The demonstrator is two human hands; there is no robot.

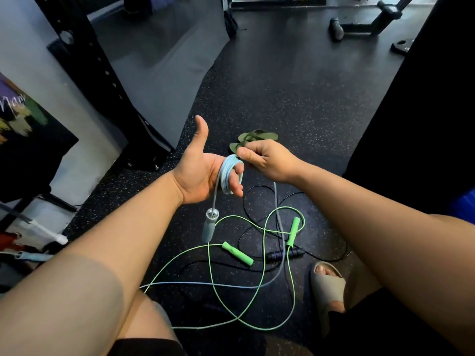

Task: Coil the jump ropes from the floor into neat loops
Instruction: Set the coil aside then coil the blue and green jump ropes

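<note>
Tension matters now: my right hand (264, 158), pinching the blue rope (227, 176), should lay each turn snug around my left hand's (199, 176) loosely extended fingers (236, 187).

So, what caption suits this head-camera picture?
Right hand winds pale blue jump rope round left hand; green rope and black rope lie tangled on the floor.

The floor (295, 98) is matt speckled rubber, the green rope (237, 253) smooth (plastic-looking), the grey handle (207, 228) capped in shiny metal.
</note>
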